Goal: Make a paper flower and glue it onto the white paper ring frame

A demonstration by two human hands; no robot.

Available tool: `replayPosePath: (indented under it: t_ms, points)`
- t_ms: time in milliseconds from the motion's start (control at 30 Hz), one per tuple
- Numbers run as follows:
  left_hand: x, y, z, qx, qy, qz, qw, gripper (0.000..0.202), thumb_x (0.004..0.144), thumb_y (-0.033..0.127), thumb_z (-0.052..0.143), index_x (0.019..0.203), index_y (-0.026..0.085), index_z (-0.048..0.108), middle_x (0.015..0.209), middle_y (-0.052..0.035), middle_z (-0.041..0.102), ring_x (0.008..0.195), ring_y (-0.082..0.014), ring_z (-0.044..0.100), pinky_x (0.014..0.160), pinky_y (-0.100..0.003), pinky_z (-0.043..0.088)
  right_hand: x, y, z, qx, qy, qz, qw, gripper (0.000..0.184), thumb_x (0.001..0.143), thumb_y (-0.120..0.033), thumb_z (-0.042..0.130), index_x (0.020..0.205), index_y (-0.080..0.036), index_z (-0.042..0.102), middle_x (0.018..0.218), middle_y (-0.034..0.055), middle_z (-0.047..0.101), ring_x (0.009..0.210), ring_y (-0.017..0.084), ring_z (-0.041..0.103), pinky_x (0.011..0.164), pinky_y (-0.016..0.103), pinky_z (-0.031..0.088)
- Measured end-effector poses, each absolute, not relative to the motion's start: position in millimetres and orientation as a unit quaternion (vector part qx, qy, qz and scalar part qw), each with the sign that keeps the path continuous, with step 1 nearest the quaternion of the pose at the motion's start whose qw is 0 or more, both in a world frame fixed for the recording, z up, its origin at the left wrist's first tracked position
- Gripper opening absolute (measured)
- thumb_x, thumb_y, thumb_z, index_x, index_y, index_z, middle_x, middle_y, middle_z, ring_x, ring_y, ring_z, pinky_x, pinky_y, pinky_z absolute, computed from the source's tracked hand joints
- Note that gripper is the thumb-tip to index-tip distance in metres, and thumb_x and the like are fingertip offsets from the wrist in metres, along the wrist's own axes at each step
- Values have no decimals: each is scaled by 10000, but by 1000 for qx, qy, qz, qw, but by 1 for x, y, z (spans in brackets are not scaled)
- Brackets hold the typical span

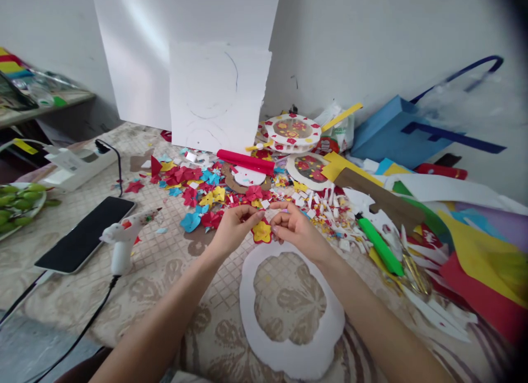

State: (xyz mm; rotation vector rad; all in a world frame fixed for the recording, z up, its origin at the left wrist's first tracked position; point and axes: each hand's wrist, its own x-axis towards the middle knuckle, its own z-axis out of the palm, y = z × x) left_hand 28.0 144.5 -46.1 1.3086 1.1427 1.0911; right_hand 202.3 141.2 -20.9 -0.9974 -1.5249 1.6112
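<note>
In the middle of the head view, my left hand (236,225) and my right hand (292,225) are close together, fingertips nearly meeting. Both are closed in a pinch, and whatever lies between the fingers is too small to make out. Just below the fingertips is a yellow paper flower (262,231) on a red backing; I cannot tell whether a finger touches it. A white ring (252,339) with a scalloped inner opening lies flat under my right forearm, nearest to me.
Red, yellow and blue paper flowers and scraps (181,177) cover the table's middle. A glue gun (122,248) and a phone (86,234) lie left. Decorated rings (272,122) stand at the back. A green cutter (381,246), scissors (416,270) and coloured sheets (474,256) fill the right.
</note>
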Motion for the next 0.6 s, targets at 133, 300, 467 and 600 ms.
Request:
replayPosePath:
  t_ms: [133,300,467,600]
  points:
    - [25,148,-42,500,484,511,505,330,760,445,634,639,151,546,577,11,537,534,-87,447,524,-213,358,203,141,-18,-388,-568,637,347,419,730,-153,585,1108,-216,417,716,-46,542,587,95,503,549,241,394]
    - [11,157,-38,399,478,609,491,376,785,496,600,616,181,484,559,29,465,479,-78,400,475,-217,341,204,142,-17,-384,-560,652,338,450,722,-143,594,1130,-216,419,740,-40,550,587,88,494,540,234,392]
    - [4,159,-37,429,520,595,438,410,802,521,564,574,182,526,512,17,477,432,-84,378,408,-229,286,205,142,-20,-366,-559,669,326,469,725,-142,597,1151,-220,417,760,-34,551,606,91,515,539,233,401]
    - [16,155,-38,553,501,504,435,297,724,408,687,907,175,705,781,-44,685,604,-115,532,538,-228,398,204,141,-23,-353,-568,670,322,472,742,-133,581,1178,-218,420,758,-32,551,606,86,513,543,227,399]
